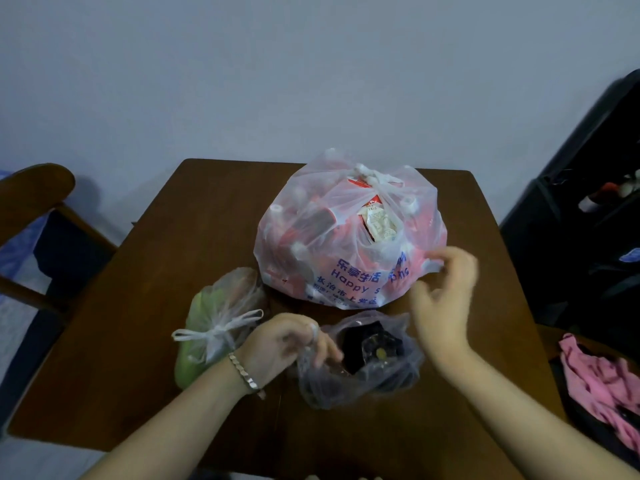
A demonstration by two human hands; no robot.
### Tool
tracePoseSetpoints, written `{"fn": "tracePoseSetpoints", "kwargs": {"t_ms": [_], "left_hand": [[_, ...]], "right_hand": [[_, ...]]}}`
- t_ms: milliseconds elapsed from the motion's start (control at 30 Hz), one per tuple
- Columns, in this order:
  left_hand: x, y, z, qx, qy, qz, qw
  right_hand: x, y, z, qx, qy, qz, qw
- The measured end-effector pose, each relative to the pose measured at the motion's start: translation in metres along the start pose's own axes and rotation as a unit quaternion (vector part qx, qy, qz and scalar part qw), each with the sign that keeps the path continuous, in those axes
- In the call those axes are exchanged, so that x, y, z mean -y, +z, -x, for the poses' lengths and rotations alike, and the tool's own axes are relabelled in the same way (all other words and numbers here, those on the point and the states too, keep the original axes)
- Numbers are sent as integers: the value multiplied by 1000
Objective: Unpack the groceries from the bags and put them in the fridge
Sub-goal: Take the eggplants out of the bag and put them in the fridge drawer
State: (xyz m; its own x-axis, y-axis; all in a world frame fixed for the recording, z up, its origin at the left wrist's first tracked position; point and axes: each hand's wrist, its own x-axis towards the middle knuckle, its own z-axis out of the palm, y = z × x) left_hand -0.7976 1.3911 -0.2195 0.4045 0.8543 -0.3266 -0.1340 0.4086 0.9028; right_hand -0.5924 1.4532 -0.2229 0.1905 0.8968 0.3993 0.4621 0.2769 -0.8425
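At the far left we see a wooden chair (38, 199) with a dark seat, drawn up near the corner of the brown wooden table (138, 358). All three grocery bags sit on this table.

Nearest the left edge lies the knotted produce bag (216, 320), a thin clear one with something green showing through it and its handles tied in a bow. Just beside it is our left hand (287, 344), a silver bracelet (244, 372) on the wrist. Its fingers are curled round the left rim of the dark-contents bag (367, 365), a thin clear bag standing open at the near middle of the table, with dark things inside that we cannot make out.

Behind these two stands the large white bag (346, 237), printed in blue and knotted at the top, full of red-and-white packages, with a pale sachet showing under the knot.

Our right hand (443, 299) is raised between the large white bag and the dark-contents bag, its fingers bent, the fingertips close to the large bag's right side. It is blurred, so we cannot tell whether it pinches the plastic or holds nothing.

At the far right a pink cloth (595, 379) lies crumpled on a dark surface, below a black rack (571, 209).
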Motion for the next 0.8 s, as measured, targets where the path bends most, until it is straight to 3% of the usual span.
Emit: {"fn": "tracePoseSetpoints", "kwargs": {"t_ms": [33,100,167,200,233,267,333,433,533,600,633,700,733,800], "left_hand": [[-4,2,1,-10,-8,81,997],[-10,3,-1,-38,-29,112,993],[-9,4,-5,-105,-69,-88,988],[-7,5,-6,-137,-74,-245,957],[-4,6,-6,-153,-74,-400,901],[0,10,-5,-162,-77,-503,846],[10,17,-4,-171,-85,-597,779],[21,25,-9,-202,-89,-637,739],[27,24,-16,-193,-129,-713,661],[33,24,-21,-179,-147,-740,631],[36,25,-22,-184,-147,-746,623],[43,19,-23,-213,-52,-757,616],[46,16,-24,-214,-16,-754,621],[53,12,-24,-197,26,-752,628]], "right_hand": [[3,2,12,97,-142,-7,985],[-8,7,30,310,-327,75,890],[-32,12,37,426,-387,213,789],[-43,12,37,445,-389,261,763],[-48,12,32,466,-362,303,748],[-47,8,24,496,-315,331,738],[-43,0,6,515,-255,372,729],[-38,-4,-4,507,-219,437,710],[-35,0,-2,488,-163,516,685],[-24,4,3,430,-141,516,727],[-23,7,3,376,-177,510,753],[-25,14,8,311,-300,463,774],[-26,16,11,314,-387,393,773],[-37,21,19,356,-532,250,726]]}}
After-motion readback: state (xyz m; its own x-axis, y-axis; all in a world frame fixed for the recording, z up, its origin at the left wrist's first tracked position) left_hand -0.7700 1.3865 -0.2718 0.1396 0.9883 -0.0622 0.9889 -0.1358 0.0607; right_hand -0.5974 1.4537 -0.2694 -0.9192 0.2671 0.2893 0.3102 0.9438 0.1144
